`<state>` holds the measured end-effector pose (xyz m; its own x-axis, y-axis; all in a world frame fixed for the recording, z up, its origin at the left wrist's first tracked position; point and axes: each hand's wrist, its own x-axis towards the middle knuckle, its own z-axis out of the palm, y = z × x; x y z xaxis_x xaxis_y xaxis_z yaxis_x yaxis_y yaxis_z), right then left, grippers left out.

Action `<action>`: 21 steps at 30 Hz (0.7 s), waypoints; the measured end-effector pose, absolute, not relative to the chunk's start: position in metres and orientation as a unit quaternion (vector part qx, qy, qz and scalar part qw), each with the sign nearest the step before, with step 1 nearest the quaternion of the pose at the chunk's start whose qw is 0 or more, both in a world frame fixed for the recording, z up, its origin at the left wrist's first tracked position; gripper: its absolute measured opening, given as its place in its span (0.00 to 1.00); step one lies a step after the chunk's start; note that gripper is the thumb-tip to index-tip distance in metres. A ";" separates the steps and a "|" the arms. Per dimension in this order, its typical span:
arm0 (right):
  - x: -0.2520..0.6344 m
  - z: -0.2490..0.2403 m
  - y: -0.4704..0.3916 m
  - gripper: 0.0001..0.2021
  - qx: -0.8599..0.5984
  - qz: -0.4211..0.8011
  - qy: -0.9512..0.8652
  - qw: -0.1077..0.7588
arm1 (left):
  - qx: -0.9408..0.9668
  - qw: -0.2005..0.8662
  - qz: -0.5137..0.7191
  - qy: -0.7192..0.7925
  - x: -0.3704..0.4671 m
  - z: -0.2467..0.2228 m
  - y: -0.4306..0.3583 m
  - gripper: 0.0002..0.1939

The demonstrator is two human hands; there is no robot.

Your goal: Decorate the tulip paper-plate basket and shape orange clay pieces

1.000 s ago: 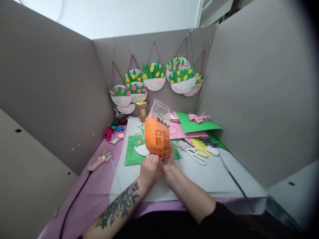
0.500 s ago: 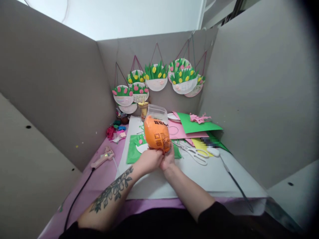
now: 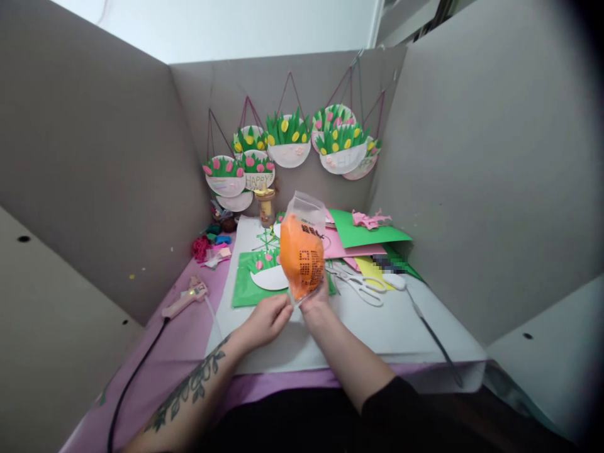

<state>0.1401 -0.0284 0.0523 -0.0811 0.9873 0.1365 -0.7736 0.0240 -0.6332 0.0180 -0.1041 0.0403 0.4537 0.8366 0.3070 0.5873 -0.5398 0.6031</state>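
Note:
A clear plastic bag of orange clay (image 3: 302, 251), printed with dark lettering, is held up over the middle of the table. My right hand (image 3: 317, 301) grips it from below and behind; most of those fingers are hidden by the bag. At the bag's lower left corner my left hand (image 3: 271, 318) is closed, its fingertips seeming to pinch that corner. Behind the bag, a half-round white plate (image 3: 268, 279) with green paper grass and pink tulips lies on a green packet (image 3: 243, 292). White-handled scissors (image 3: 363, 289) lie right of my right hand.
A pink glue gun (image 3: 189, 298) with a black cord rests at the left. Green card (image 3: 372, 231), pink sheets and a scrap of pink paper (image 3: 370, 219) are piled at the right. Several plate baskets (image 3: 289, 155) hang on the grey back wall. A white-headed tool (image 3: 394, 281) lies right.
My left hand has moved left and down from the bag's base to its lower left corner. The bag now leans a little more to the right. The view has shifted slightly.

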 end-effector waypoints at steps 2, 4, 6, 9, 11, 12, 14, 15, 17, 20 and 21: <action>0.141 0.045 -0.028 0.20 -0.169 0.700 -0.258 0.644 | 0.808 0.220 0.311 0.449 0.016 0.032 -0.108 0.15; 0.142 0.038 -0.028 0.22 -0.166 0.723 -0.214 0.636 | 0.779 0.225 0.340 0.477 0.012 0.027 -0.110 0.15; 0.140 0.033 -0.029 0.22 -0.177 0.711 -0.186 0.655 | 0.718 0.227 0.424 0.503 0.006 0.028 -0.106 0.11; 0.132 0.031 -0.037 0.24 -0.173 0.648 -0.224 0.707 | 0.593 0.298 0.579 0.474 0.000 0.040 -0.093 0.32; 0.125 0.031 -0.045 0.27 -0.155 0.631 -0.269 0.711 | 0.546 0.398 0.612 0.412 0.000 0.051 -0.083 0.49; 0.122 0.031 -0.048 0.27 -0.147 0.634 -0.287 0.703 | 0.529 0.436 0.621 0.380 0.002 0.056 -0.079 0.52; 0.119 0.029 -0.052 0.28 -0.141 0.647 -0.310 0.683 | 0.490 0.494 0.640 0.327 0.006 0.063 -0.074 0.50; 0.118 0.027 -0.052 0.27 -0.143 0.653 -0.317 0.672 | 0.467 0.519 0.647 0.308 0.008 0.064 -0.073 0.46; 0.119 0.021 -0.048 0.27 -0.162 0.654 -0.333 0.659 | 0.420 0.567 0.648 0.286 0.011 0.063 -0.073 0.40; 0.123 0.013 -0.040 0.26 -0.202 0.630 -0.365 0.656 | 0.370 0.604 0.647 0.281 0.010 0.057 -0.074 0.38; 0.124 0.011 -0.038 0.25 -0.211 0.619 -0.374 0.657 | 0.360 0.606 0.651 0.282 0.009 0.055 -0.074 0.37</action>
